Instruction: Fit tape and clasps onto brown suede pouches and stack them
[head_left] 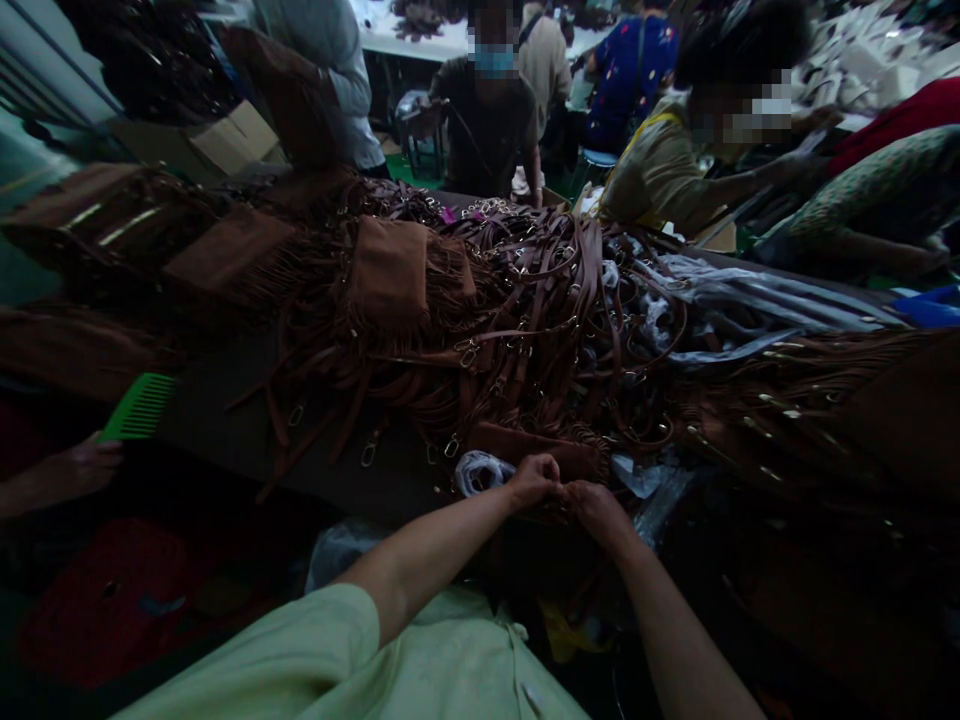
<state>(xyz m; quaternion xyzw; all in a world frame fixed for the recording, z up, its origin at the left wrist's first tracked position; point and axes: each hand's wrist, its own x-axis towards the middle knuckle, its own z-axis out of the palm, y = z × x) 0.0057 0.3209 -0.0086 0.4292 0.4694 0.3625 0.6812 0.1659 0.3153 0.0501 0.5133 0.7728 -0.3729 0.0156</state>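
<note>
My left hand [535,480] and my right hand [600,512] meet at the near edge of the table, fingers pinched close together. Whatever is between their fingertips is too small and dark to make out. Just beyond them lies a brown fringed bag [536,447], its fringe spreading at the right end. A roll wrapped in clear plastic [480,472] sits beside my left wrist. Crumpled clear plastic [660,490] lies by my right hand. Brown straps [525,290] with gold-coloured metal clips are heaped behind the bag.
Another fringed bag [390,270] tops the heap, and stacked bags [862,400] stand at right. Plastic-wrapped strips [772,290] lie at the back right. At left, another person's hand [71,475] holds a green comb [140,407]. Several people work across the table.
</note>
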